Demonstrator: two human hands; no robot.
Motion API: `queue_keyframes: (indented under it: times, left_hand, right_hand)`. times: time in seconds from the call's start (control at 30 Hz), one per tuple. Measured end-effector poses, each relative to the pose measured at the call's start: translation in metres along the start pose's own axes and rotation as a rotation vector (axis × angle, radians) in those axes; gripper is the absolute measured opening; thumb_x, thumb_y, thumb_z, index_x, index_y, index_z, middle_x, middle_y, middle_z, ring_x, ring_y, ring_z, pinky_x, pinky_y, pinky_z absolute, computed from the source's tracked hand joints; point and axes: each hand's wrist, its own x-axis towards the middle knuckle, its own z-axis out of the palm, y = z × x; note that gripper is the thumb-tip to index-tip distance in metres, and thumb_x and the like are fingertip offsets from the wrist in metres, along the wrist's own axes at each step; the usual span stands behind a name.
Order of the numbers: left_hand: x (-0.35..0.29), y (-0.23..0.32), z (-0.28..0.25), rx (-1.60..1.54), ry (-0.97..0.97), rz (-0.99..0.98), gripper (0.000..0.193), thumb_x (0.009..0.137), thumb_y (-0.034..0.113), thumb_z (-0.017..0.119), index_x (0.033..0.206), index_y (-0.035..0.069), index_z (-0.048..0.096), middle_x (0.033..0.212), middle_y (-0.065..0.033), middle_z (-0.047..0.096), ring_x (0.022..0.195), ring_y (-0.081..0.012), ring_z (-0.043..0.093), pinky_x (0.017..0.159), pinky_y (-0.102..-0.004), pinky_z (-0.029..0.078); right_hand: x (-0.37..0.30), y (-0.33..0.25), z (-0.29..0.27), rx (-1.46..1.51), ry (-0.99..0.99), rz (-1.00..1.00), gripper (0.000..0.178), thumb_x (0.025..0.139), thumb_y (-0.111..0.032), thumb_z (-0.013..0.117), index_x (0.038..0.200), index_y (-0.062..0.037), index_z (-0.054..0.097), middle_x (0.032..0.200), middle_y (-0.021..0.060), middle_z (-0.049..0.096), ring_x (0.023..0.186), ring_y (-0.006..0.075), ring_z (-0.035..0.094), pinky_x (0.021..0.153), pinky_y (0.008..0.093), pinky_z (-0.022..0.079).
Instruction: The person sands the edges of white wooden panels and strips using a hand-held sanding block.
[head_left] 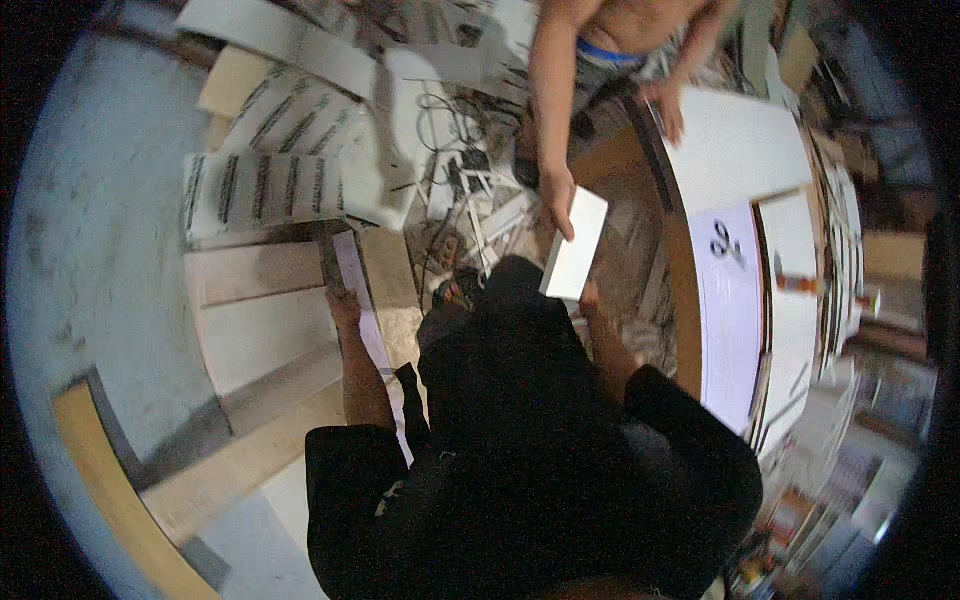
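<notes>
A slim rectangular white board (585, 240), smooth-faced with straight edges and a visible thickness, is slanting between the two people. A co-worker's grip (557, 205) is pinching its left long side, thumb pressing on the bright face. The person's right grip (590, 294) is meeting the lower end, partly hiding behind it; whether it is closing around the board, I cannot tell.

To the left, the person's left grip (343, 303) is touching the edge of a long, narrow lilac strip (372, 325); blur is leaving its closure unclear. Beside it, flat pale panels (262, 340) are lying under a dusty film, and beyond them a pale sheet (262, 190) is showing slanting dark printed bands.

Thin, splintery white offcuts (505, 218) and a looping dark cable (440, 118) are littering the middle. At right, a glossy lilac panel (728, 330) with dark scrawled marks is adjoining a broad white panel (735, 140).
</notes>
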Motion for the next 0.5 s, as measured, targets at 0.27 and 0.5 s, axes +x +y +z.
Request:
queue_keyframes:
  times: [0.27,0.5]
  left_hand:
    - [0.068,-0.044,0.002,-0.286,-0.445,-0.35,0.044,0.09,0.028,0.056,0.127,0.008,0.043,0.1,-0.0088,0.058,0.077,-0.0202,0.058,0.058,-0.0324,0.05]
    - [0.018,0.015,0.068,-0.319,-0.5,-0.537,0.038,0.088,0.021,0.059,0.121,0.004,0.048,0.1,-0.0138,0.061,0.077,-0.0228,0.062,0.06,-0.035,0.052]
  right_hand:
    - [0.003,-0.201,0.076,0.932,0.079,0.384,0.074,0.083,-0.062,0.051,0.127,-0.003,0.046,0.103,0.0194,0.06,0.088,0.0326,0.063,0.078,0.0463,0.052]
    - [-0.014,-0.279,0.081,0.097,0.583,0.14,0.039,0.08,-0.022,0.07,0.105,0.0042,0.057,0.087,0.0102,0.064,0.072,0.0197,0.064,0.065,0.0305,0.053]
